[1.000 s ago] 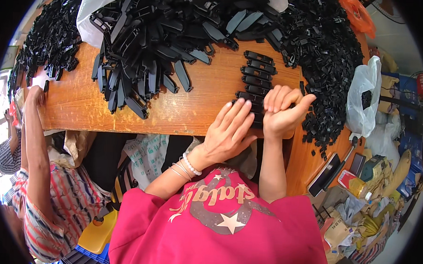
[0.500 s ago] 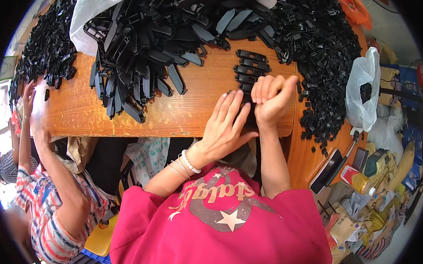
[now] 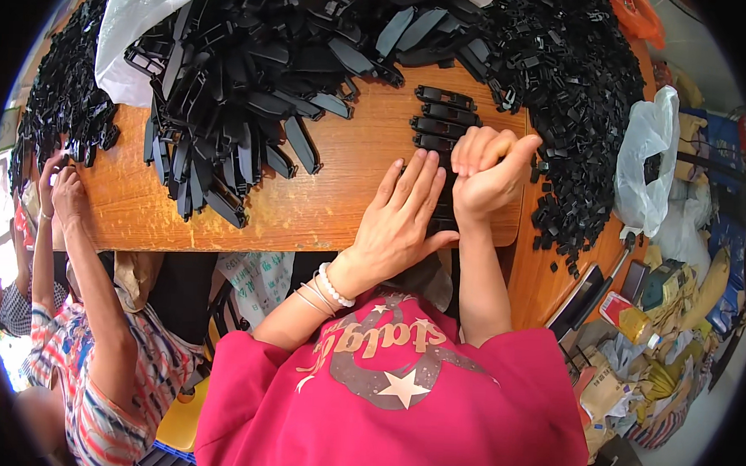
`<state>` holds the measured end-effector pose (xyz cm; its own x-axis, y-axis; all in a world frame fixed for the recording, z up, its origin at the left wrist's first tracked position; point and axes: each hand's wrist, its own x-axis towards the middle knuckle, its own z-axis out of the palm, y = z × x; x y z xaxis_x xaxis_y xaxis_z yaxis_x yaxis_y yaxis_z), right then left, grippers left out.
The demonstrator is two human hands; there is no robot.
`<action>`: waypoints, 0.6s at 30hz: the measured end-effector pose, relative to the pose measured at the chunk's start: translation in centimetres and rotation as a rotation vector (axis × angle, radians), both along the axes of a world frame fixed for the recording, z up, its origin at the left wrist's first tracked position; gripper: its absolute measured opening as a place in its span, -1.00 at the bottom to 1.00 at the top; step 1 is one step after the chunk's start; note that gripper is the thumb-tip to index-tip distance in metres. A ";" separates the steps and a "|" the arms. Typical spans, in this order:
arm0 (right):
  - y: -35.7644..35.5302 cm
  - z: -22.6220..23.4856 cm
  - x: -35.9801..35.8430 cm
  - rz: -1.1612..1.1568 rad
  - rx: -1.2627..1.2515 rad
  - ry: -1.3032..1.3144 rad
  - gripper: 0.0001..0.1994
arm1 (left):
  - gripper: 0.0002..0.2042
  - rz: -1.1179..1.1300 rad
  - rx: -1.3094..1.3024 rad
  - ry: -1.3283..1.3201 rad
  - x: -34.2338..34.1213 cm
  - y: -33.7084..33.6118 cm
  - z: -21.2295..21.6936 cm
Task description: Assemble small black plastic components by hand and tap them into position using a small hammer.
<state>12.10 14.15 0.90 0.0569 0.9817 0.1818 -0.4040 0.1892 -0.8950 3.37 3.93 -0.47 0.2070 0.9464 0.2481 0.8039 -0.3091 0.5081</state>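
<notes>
Several long black plastic pieces [image 3: 442,114] lie side by side in a column on the wooden table in front of me. My left hand [image 3: 401,207] lies flat and open over the column's near part, with its fingers stretched out and fingertips touching the pieces. Beside it, my right hand [image 3: 490,171] is closed in a fist at the column's right edge, its thumb sticking out. The curled fingers hide whatever it may hold. Both hands partly cover the nearer pieces.
A heap of long black pieces [image 3: 229,102] spills from a white bag [image 3: 136,31]. Small black parts [image 3: 574,108] are piled at right, near a clear plastic bag [image 3: 645,162]. At left, a co-worker's hands [image 3: 65,190] reach to another black pile [image 3: 67,95]. A yellow bottle [image 3: 631,318] stands lower right.
The co-worker's hands have come together at the left pile. My hands stay at the column, with only a slight shift, and the whole view has moved a little.
</notes>
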 end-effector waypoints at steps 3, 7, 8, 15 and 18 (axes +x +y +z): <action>0.4 -0.1 1.2 0.004 -0.095 0.199 -0.38 | -0.16 0.012 0.004 -0.024 0.2 -0.2 -0.2; 1.3 0.2 2.7 -0.007 -0.112 0.302 -0.38 | -0.17 0.016 0.008 -0.010 0.1 0.1 0.1; 1.1 0.2 3.2 -0.001 -0.090 0.280 -0.37 | -0.17 0.013 0.009 -0.011 0.2 0.0 0.1; 0.4 -0.2 2.4 -0.026 -0.115 0.211 -0.37 | -0.19 0.020 0.001 -0.006 0.1 0.0 0.0; 0.4 -0.4 2.3 -0.032 -0.073 0.124 -0.37 | -0.19 0.017 -0.008 -0.010 0.1 0.1 -0.1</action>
<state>14.36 14.52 0.45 0.1061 0.9894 0.0995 -0.5068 0.1399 -0.8506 3.49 4.00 -0.53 0.1887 0.9517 0.2422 0.8040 -0.2913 0.5184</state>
